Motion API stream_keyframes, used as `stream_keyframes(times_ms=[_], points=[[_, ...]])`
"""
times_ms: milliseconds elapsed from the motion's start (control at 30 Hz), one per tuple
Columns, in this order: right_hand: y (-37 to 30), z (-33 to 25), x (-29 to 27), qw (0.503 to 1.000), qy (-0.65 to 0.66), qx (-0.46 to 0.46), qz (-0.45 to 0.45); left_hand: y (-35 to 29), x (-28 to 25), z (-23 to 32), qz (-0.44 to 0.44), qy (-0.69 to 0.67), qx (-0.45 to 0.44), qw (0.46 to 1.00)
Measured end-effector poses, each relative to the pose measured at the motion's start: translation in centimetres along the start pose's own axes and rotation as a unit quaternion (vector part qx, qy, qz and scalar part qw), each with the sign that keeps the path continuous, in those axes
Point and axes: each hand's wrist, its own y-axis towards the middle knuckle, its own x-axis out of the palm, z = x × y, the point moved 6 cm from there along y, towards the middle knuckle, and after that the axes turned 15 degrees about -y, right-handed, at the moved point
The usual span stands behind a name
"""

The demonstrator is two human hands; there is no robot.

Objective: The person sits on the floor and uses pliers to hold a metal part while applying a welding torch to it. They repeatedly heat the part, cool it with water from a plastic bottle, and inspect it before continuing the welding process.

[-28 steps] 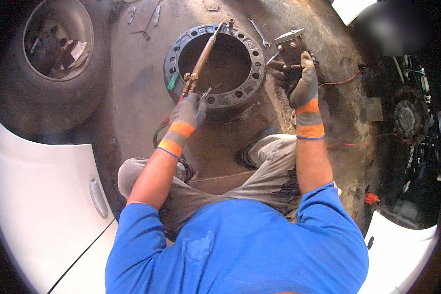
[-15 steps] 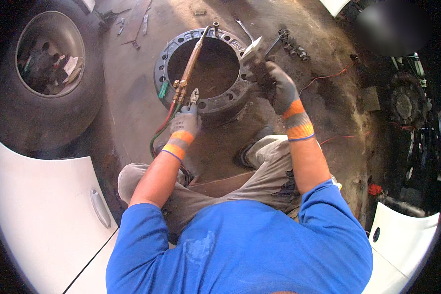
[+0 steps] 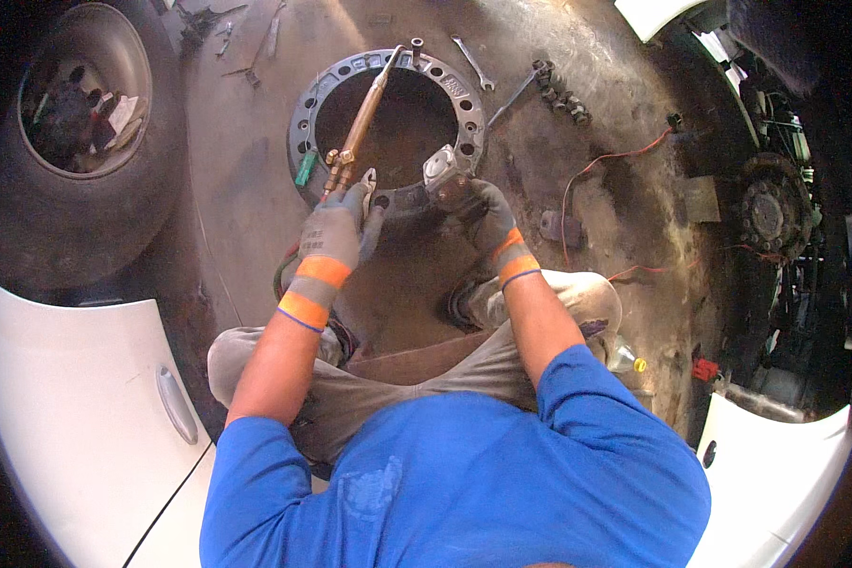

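Note:
A round metal ring with bolt holes (image 3: 303,114) lies on the floor in front of me. Across its left side rests a brass cutting torch (image 3: 362,123). My left hand (image 3: 334,232), in a grey and orange glove, is closed at the ring's near left edge, beside the torch's valves. The jaws of a pair of pliers (image 3: 369,178) stick out from its fingers. My right hand (image 3: 490,218), gloved alike, grips a dark metal block with a pale face (image 3: 439,165) over the ring's near right rim. Whether block and ring touch, I cannot tell.
Beyond the ring lie an open-end wrench (image 3: 473,62) and a socket handle (image 3: 516,97) beside several dark sockets (image 3: 563,102). A green lighter-like piece (image 3: 306,168) sits by the left rim. A large tyre (image 3: 76,227) stands left. An orange wire (image 3: 596,163) crosses the floor at right.
My right hand has come down and left with the metal block, from beyond the ring's right side to its near right rim. My left hand has shifted slightly left, still closed on the pliers.

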Motion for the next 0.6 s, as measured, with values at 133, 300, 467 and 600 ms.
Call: stream_keyframes(times_ms=[133, 300, 467, 600], points=[[1.4, 1.3, -2.2, 0.999, 0.021, 0.033, 0.007, -0.4, -0.4, -0.4, -0.033, -0.041, -0.026, 0.998], [1.9, 3.0, -3.0, 0.997, 0.062, 0.052, -0.012, -0.7, -0.7, -0.6, -0.023, -0.049, -0.015, 0.998], [2.9, 4.6, -4.9, 0.997, 0.021, 0.060, -0.050, -0.4, -1.0, -0.2, -0.027, -0.073, -0.010, 0.997], [1.1, 3.0, -1.4, 0.989, -0.075, 0.100, 0.076, -1.0, -1.2, -0.7, -0.019, -0.073, -0.018, 0.997]])
